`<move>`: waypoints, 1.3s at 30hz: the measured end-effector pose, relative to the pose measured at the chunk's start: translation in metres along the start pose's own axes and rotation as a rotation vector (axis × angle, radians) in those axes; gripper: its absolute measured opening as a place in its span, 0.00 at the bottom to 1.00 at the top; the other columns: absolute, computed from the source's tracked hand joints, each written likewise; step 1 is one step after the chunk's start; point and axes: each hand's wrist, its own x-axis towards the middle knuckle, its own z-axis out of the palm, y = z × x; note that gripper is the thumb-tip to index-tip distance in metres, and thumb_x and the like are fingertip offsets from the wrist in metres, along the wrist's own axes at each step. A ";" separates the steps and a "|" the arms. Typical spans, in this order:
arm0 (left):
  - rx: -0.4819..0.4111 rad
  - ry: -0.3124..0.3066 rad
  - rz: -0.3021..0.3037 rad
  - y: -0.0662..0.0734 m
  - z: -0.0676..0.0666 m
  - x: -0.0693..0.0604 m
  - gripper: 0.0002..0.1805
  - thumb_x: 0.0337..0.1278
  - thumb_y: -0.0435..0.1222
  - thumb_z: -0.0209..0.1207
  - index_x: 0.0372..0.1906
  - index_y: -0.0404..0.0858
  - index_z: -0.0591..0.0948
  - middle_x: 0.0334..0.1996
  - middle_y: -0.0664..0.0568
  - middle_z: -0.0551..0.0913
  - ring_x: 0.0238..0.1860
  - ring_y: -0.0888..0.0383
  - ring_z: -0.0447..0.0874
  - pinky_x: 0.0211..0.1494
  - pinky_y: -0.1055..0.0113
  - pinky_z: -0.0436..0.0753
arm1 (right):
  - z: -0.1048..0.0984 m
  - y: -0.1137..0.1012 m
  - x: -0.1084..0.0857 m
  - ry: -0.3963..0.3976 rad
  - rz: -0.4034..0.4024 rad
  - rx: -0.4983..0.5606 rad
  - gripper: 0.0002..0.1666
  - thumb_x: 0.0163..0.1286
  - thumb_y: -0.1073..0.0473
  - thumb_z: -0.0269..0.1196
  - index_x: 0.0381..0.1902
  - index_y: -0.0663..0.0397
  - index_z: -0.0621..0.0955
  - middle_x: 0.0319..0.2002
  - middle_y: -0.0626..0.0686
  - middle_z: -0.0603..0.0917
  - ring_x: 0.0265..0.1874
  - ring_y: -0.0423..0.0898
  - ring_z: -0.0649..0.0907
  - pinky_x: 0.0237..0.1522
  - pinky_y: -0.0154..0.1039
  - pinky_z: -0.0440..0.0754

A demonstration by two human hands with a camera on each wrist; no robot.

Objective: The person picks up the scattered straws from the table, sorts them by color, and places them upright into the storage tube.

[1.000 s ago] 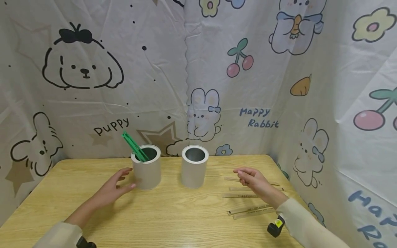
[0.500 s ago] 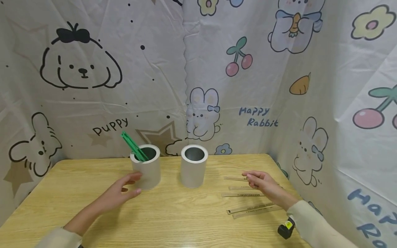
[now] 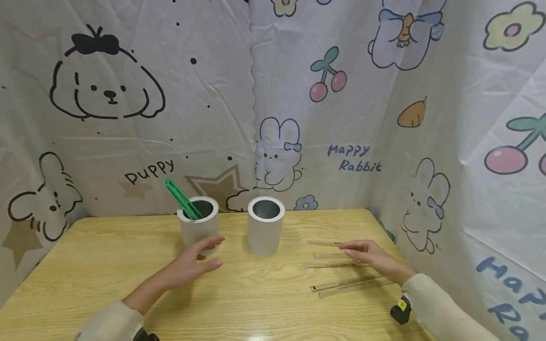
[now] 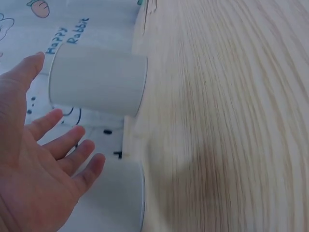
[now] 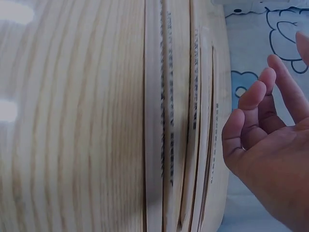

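sticks (image 3: 334,265) lie close together on the right of the desk (image 3: 256,308) by the loosely bent, empty right hand (image 3: 375,260); a careless pinch could drag two. the left hand (image 3: 185,270), spread and empty, might bump the left cup (image 3: 194,230).

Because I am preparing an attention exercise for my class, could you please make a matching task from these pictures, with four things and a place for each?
1. green sticks
2. paper-wrapped sticks
3. left hand
4. right hand

A. lying flat on the table
B. fingers near the flat-lying sticks
C. leaning inside a cup
D. in front of that same cup

Pairs: 1-C, 2-A, 3-D, 4-B
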 end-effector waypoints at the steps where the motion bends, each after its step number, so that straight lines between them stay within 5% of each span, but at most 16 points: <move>1: 0.000 0.006 0.001 0.000 0.003 0.002 0.34 0.70 0.45 0.60 0.74 0.37 0.66 0.72 0.35 0.70 0.71 0.31 0.68 0.65 0.37 0.75 | -0.001 0.001 0.000 0.002 0.004 -0.015 0.32 0.79 0.48 0.55 0.70 0.65 0.72 0.72 0.67 0.70 0.68 0.64 0.74 0.67 0.56 0.76; 7: -0.038 0.030 -0.030 0.000 0.023 0.017 0.40 0.68 0.46 0.62 0.78 0.43 0.59 0.76 0.36 0.63 0.73 0.32 0.63 0.68 0.37 0.73 | -0.002 0.008 0.005 0.010 0.008 -0.072 0.29 0.76 0.49 0.60 0.65 0.64 0.77 0.67 0.67 0.76 0.61 0.48 0.79 0.57 0.34 0.78; 10: -0.058 0.049 -0.049 0.003 0.034 0.028 0.43 0.65 0.46 0.64 0.79 0.46 0.56 0.76 0.36 0.61 0.74 0.33 0.63 0.69 0.37 0.72 | -0.002 0.014 0.007 0.003 -0.027 -0.090 0.26 0.75 0.53 0.62 0.62 0.66 0.79 0.62 0.67 0.80 0.54 0.43 0.80 0.52 0.30 0.79; 17: -0.112 0.118 -0.079 0.015 0.053 0.051 0.49 0.61 0.42 0.68 0.80 0.47 0.51 0.78 0.36 0.57 0.76 0.34 0.59 0.71 0.37 0.70 | -0.002 0.030 0.012 0.006 -0.092 -0.139 0.21 0.72 0.59 0.65 0.57 0.67 0.81 0.54 0.67 0.82 0.43 0.36 0.79 0.44 0.29 0.79; 27: -0.184 0.233 -0.111 0.013 0.060 0.078 0.56 0.57 0.41 0.71 0.81 0.44 0.46 0.78 0.32 0.53 0.77 0.30 0.55 0.73 0.34 0.66 | 0.001 0.037 0.016 0.016 -0.106 -0.141 0.21 0.70 0.58 0.67 0.56 0.67 0.83 0.55 0.67 0.83 0.46 0.37 0.81 0.44 0.28 0.80; 32: -0.170 0.236 -0.129 0.011 0.065 0.091 0.61 0.53 0.42 0.73 0.81 0.43 0.43 0.79 0.32 0.51 0.78 0.31 0.53 0.75 0.32 0.61 | 0.000 0.041 0.015 0.002 -0.086 -0.131 0.23 0.70 0.58 0.67 0.57 0.67 0.82 0.56 0.68 0.82 0.45 0.34 0.80 0.44 0.28 0.79; 39: -0.204 0.230 -0.110 0.009 0.076 0.107 0.68 0.46 0.40 0.78 0.82 0.42 0.40 0.78 0.33 0.53 0.79 0.32 0.52 0.77 0.32 0.55 | 0.002 0.044 0.018 -0.017 -0.121 -0.114 0.21 0.68 0.61 0.68 0.54 0.70 0.83 0.48 0.68 0.84 0.30 0.36 0.73 0.31 0.29 0.73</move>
